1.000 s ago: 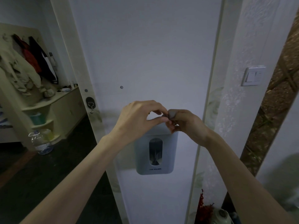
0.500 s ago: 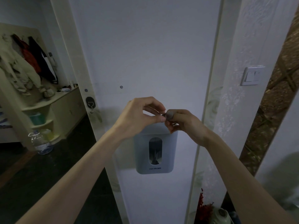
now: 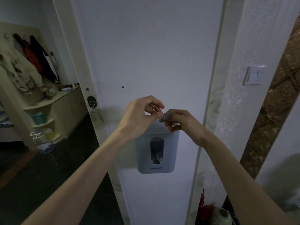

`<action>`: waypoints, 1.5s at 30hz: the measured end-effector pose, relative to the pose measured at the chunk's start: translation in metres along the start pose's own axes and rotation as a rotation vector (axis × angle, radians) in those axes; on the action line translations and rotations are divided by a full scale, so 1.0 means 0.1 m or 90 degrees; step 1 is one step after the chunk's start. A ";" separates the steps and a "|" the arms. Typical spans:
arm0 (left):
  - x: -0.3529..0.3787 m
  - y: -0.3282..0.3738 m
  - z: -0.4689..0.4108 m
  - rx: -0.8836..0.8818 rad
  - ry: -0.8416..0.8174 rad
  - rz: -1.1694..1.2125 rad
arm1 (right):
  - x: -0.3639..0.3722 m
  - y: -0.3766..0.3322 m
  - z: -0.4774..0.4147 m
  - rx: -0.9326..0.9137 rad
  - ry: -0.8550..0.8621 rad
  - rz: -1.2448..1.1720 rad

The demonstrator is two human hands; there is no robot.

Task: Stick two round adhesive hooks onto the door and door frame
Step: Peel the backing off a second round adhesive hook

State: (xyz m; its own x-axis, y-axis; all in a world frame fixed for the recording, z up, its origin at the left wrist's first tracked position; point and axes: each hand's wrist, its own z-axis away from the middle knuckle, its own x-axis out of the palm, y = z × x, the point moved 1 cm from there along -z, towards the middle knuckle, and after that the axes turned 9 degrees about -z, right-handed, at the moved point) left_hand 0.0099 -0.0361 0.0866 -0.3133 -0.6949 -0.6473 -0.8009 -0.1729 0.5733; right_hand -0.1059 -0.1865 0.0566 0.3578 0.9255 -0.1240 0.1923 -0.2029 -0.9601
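1. I see the left hand (image 3: 142,116) and right hand (image 3: 181,121) meeting in front of the white door (image 3: 146,46), just above a grey cup holder (image 3: 156,153) mounted on it.
2. The right hand's fingers (image 3: 167,116) are closed narrow around a small grey round hook (image 3: 163,118); the left thumb and forefinger pinch at its edge.
3. The cup holder's dark oval window shows something inside, too dim for me to tell what.
4. The door frame (image 3: 209,111) stands just right of the hands, with a light switch (image 3: 254,75) further right.
5. On the floor at left sits a clear plastic bottle (image 3: 43,142).
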 end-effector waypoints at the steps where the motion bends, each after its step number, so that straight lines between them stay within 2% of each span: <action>1: -0.01 -0.01 0.00 -0.002 -0.002 0.008 | 0.00 0.01 0.00 0.000 0.004 0.003; 12: -0.13 -0.21 -0.02 -0.104 0.001 0.148 | -0.01 0.11 -0.06 0.016 0.052 0.011; 20: -0.01 -0.70 -0.06 -0.226 -0.029 -0.073 | -0.02 0.14 -0.05 0.011 0.053 -0.003; 27: 0.12 -0.71 -0.10 -0.201 -0.023 -0.186 | 0.00 0.17 -0.06 0.014 0.049 -0.001; 34: 0.15 -0.73 -0.09 -0.198 -0.014 -0.212 | -0.02 0.19 -0.07 0.010 0.052 0.005; 39: 0.13 -0.76 -0.09 -0.194 -0.010 -0.192 | -0.01 0.21 -0.08 0.011 0.055 0.022; 45: -0.02 -0.80 -0.08 -0.204 0.064 -0.083 | 0.02 0.23 -0.08 0.024 0.054 0.015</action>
State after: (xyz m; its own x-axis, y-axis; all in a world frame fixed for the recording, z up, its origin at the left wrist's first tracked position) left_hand 0.0790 -0.0269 0.0462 -0.1547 -0.7152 -0.6816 -0.6251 -0.4634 0.6281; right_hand -0.0938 -0.1921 0.0365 0.4387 0.8897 -0.1267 0.1492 -0.2111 -0.9660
